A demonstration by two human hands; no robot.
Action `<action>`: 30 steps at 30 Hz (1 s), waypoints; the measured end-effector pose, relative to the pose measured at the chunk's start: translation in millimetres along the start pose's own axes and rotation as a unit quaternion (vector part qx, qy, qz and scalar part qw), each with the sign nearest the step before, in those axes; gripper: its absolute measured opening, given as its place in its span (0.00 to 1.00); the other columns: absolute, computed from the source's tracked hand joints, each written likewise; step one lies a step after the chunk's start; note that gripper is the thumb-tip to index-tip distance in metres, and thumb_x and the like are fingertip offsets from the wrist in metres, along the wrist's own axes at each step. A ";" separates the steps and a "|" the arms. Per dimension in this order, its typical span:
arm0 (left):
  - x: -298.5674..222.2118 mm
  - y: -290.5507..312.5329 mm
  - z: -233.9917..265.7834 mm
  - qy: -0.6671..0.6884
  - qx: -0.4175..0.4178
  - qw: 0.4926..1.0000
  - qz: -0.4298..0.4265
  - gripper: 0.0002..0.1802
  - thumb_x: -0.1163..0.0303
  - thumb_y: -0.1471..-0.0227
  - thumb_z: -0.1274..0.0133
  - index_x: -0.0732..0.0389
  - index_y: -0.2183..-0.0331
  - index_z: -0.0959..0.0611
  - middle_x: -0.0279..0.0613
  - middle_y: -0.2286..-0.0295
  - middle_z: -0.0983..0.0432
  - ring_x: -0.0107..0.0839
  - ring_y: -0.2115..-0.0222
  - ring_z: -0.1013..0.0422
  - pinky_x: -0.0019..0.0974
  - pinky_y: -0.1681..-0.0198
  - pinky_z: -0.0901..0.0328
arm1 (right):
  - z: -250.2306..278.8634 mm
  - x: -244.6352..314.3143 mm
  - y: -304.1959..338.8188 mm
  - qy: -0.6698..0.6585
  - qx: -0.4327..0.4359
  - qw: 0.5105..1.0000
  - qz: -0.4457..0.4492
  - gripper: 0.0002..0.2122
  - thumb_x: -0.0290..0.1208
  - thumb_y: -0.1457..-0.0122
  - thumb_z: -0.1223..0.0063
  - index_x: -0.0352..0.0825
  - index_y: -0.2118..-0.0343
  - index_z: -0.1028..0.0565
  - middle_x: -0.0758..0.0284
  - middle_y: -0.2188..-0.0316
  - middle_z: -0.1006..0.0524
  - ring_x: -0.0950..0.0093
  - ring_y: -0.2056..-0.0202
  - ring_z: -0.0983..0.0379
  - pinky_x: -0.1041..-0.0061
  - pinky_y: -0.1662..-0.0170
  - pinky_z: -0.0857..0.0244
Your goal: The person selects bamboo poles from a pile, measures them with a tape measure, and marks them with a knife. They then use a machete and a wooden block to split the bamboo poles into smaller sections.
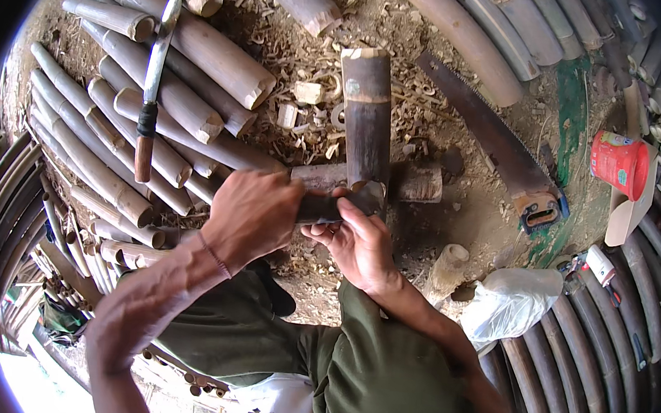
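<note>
A short dark bamboo length lies in front of me, its near end over a crosswise piece of wood. At that near end is a dark, rounded bar-like piece whose kind I cannot make out. My left hand is wrapped round its left part in a fist. From below, my right hand is closed on the same piece, thumb on top and fingers curled under. Its left end is hidden by my left hand.
Cut bamboo lengths are piled on the left, with a long knife across them. To the right lie a handsaw, a red tub, a plastic bag and more bamboo poles. Shavings cover the ground.
</note>
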State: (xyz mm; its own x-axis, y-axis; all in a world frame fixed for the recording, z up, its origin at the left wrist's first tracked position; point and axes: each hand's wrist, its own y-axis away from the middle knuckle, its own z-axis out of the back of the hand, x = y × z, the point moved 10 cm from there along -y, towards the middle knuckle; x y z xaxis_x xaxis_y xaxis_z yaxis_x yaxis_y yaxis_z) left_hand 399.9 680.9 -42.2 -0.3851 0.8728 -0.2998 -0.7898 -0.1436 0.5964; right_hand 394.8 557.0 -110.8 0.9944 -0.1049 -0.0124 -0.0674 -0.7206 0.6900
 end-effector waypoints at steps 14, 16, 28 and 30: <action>-46.4 26.6 -38.5 0.147 0.378 0.913 0.047 0.22 0.51 0.42 0.48 0.62 0.70 0.17 0.45 0.80 0.22 0.38 0.77 0.22 0.43 0.71 0.27 | 15.7 -12.0 44.0 0.081 0.008 0.987 -0.136 0.19 0.29 0.37 0.45 0.37 0.45 0.36 0.69 0.66 0.26 0.75 0.66 0.24 0.67 0.55 0.27; -69.0 40.1 -55.0 0.270 0.394 0.879 0.007 0.34 0.39 0.45 0.50 0.67 0.65 0.19 0.53 0.73 0.20 0.46 0.71 0.22 0.48 0.63 0.26 | 18.2 11.7 57.2 0.155 -0.047 0.984 -0.072 0.18 0.28 0.36 0.49 0.35 0.45 0.36 0.72 0.67 0.27 0.78 0.63 0.26 0.74 0.53 0.32; -101.8 -48.1 -123.6 0.750 0.015 0.625 0.215 0.24 0.53 0.41 0.49 0.66 0.76 0.22 0.35 0.83 0.31 0.25 0.81 0.32 0.31 0.77 0.36 | 2.8 118.9 66.9 0.846 -0.101 0.522 0.043 0.16 0.31 0.49 0.38 0.34 0.58 0.27 0.49 0.69 0.21 0.47 0.64 0.24 0.52 0.62 0.32; -101.8 -53.7 -123.2 0.775 -0.009 0.595 0.211 0.15 0.62 0.39 0.54 0.63 0.68 0.20 0.34 0.84 0.32 0.23 0.85 0.36 0.28 0.82 0.41 | -0.3 127.0 56.0 0.867 -0.085 0.491 -0.004 0.16 0.32 0.49 0.37 0.34 0.60 0.27 0.49 0.71 0.21 0.47 0.64 0.24 0.52 0.62 0.32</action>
State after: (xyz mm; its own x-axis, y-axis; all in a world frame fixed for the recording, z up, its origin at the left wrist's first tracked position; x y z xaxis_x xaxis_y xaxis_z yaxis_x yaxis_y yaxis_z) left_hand 422.7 542.3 -135.5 -0.5177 -0.7209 -0.4608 -0.4662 -0.2139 0.8584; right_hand 517.3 503.6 -73.5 -0.4209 0.7447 0.5179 -0.2021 -0.6336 0.7468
